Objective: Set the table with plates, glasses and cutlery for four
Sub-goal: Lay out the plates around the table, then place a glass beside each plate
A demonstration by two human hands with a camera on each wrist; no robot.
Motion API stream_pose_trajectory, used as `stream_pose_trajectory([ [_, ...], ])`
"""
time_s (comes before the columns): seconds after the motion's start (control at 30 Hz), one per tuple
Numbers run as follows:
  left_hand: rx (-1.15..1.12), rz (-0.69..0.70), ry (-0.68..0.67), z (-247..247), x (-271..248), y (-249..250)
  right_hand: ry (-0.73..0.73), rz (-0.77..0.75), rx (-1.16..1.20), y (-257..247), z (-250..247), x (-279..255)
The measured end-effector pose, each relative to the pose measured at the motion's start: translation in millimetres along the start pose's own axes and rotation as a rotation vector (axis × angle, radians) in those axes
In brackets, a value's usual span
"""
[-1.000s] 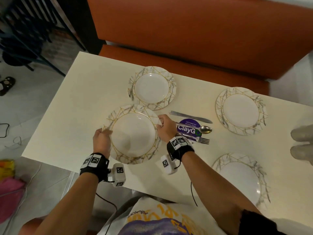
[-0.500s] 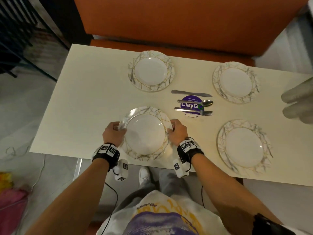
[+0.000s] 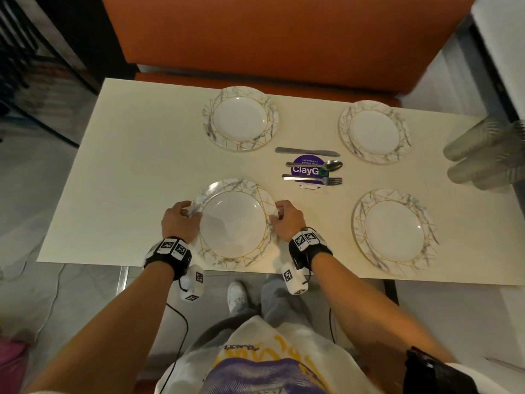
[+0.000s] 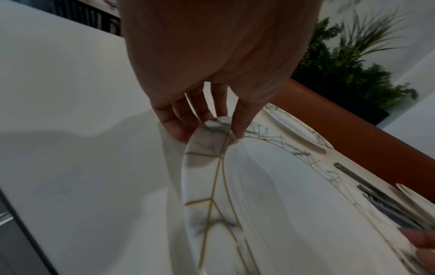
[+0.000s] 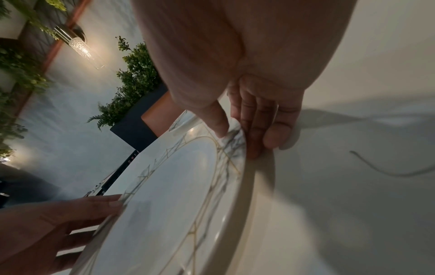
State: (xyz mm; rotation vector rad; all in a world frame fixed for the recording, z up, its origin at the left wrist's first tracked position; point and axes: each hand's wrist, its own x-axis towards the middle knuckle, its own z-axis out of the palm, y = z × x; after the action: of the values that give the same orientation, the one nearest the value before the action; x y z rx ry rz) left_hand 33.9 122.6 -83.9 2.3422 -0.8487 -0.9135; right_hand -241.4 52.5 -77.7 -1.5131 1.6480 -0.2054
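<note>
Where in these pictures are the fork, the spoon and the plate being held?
fork (image 3: 312,179), head view, middle of its handle
spoon (image 3: 333,165), head view, its bowl
held plate (image 3: 234,220), head view, its white centre

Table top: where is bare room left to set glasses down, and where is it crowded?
The widest bare patch is the left end of the table, left of the far-left plate and the held plate. A narrower strip runs between the two right plates. The centre is crowded: knife, spoon, fork over the sticker.
</note>
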Motion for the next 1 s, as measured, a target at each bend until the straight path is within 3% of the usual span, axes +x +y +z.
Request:
stream_pose_trajectory([
  [0.2, 0.187, 0.151, 0.134, 0.8, -12.0, 25.5, 0.058, 0.015, 0.017, 5.1, -23.8, -0.7],
  [0.43, 0.081, 0.409, -0.069, 36.8, -31.8, 99.0, 0.193, -0.025, 0.052, 30.7, -88.7, -4.8],
  [0.47, 0.087, 0.469, -0.131, 60.3, -41.6, 133.8, 0.254, -0.006, 0.087, 47.6, -121.3, -6.2],
  [0.57, 0.039, 0.506, -0.191, 78.4, -50.1, 166.8, 0.320, -0.075, 0.084, 52.6, -154.1, -4.7],
  [0.7, 0.081, 0.646, -0.338, 141.7, -73.9, 257.4, 0.519, -0.083, 0.089, 91.7, -244.7, -4.2],
  [1.0, 0.204, 0.954, -0.592, 296.4, -155.7, 457.3, 0.582, -0.001, -0.127, 181.0, -447.6, 13.1],
])
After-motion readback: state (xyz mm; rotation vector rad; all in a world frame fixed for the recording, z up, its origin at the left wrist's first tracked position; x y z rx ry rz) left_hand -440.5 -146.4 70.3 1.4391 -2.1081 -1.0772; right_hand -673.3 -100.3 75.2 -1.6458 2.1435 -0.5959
